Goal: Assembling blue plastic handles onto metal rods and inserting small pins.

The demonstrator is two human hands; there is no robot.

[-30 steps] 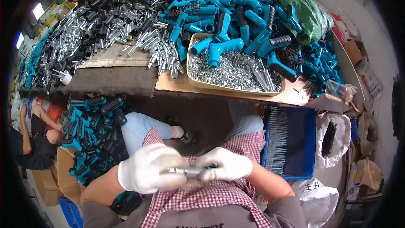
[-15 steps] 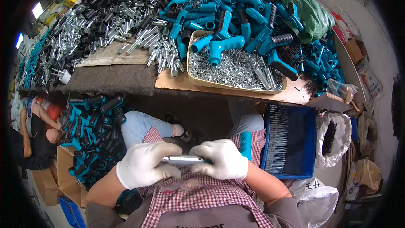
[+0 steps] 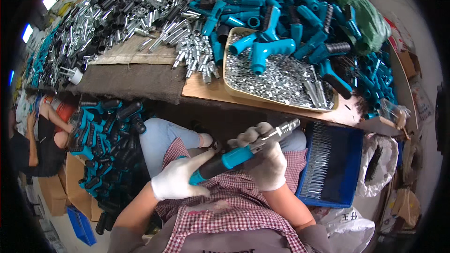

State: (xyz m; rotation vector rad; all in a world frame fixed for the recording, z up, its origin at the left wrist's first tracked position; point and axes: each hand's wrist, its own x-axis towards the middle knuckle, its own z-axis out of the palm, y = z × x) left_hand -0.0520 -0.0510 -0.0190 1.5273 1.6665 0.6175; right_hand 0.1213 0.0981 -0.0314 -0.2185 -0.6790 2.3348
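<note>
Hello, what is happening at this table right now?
A seated person in white gloves holds a tool with a teal-and-black handle over the lap. The left hand grips the handle's lower end, and the right hand holds the part where the metal shaft comes out. In front, the workbench carries heaps of teal handles and metal shafts, plus a tray of small metal parts. A blue bin of thin metal rods stands at the person's right.

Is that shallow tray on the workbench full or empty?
Partly full. The tan tray holds a layer of small silver metal parts across its floor, with teal T-shaped handles lying on top at its far end.
</note>
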